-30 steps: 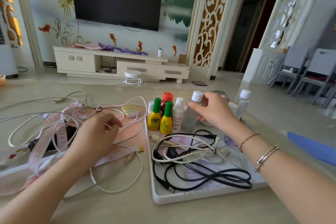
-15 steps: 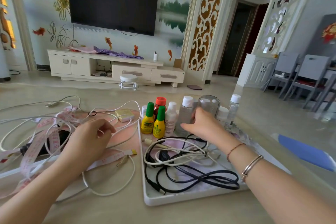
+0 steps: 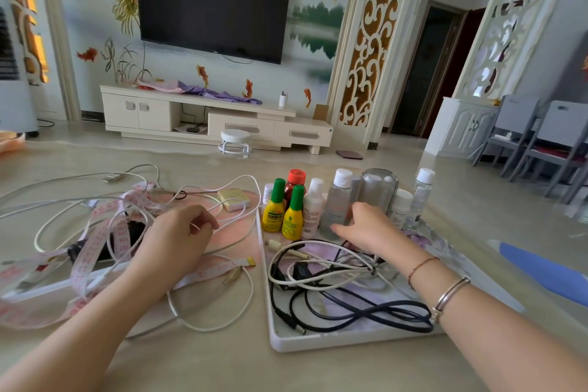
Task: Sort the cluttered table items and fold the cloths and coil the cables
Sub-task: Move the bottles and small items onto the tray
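Left hand (image 3: pixel 173 240) fingers pinch white cable (image 3: pixel 203 312) — right hand (image 3: pixel 366 227) fingers relaxed beside clear bottle (image 3: pixel 337 204)

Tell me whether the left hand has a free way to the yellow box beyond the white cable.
Probably yes. The yellow box lies in the open just beyond the left hand; only loops of white cable curve around it, and nothing covers it. The fingers seem already curled on a cable, though.

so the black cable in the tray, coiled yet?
Not coiled. The black cable lies in loose tangled loops on the white tray, mixed with white cables.
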